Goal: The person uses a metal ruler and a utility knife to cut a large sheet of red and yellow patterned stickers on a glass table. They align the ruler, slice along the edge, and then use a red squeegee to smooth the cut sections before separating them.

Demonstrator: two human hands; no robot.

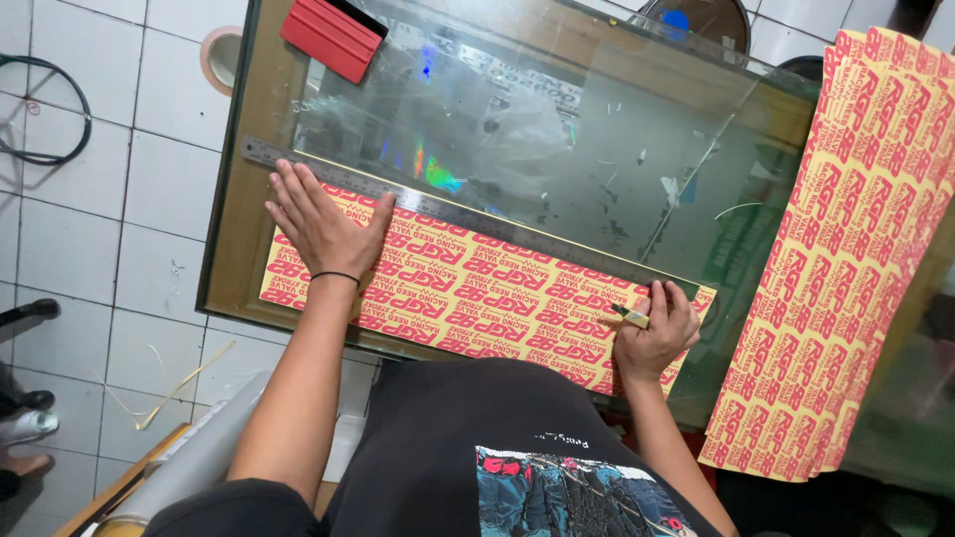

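Head view: the left hand [320, 224] lies open, palm down, pressing the steel ruler [468, 216] onto a yellow sticker sheet [477, 298] with red print, which rests on the glass table [557, 129]. The right hand [655, 333] is closed around a small knife [631, 316] at the ruler's right end. A red squeegee [331, 36] lies at the table's far corner; a sticker roll [846, 249] hangs at the right.

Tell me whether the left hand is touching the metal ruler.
Touching. The head view shows the left hand spread flat with its fingers lying across the metal ruler, pressing it onto the yellow printed sheet; no gap shows between them.
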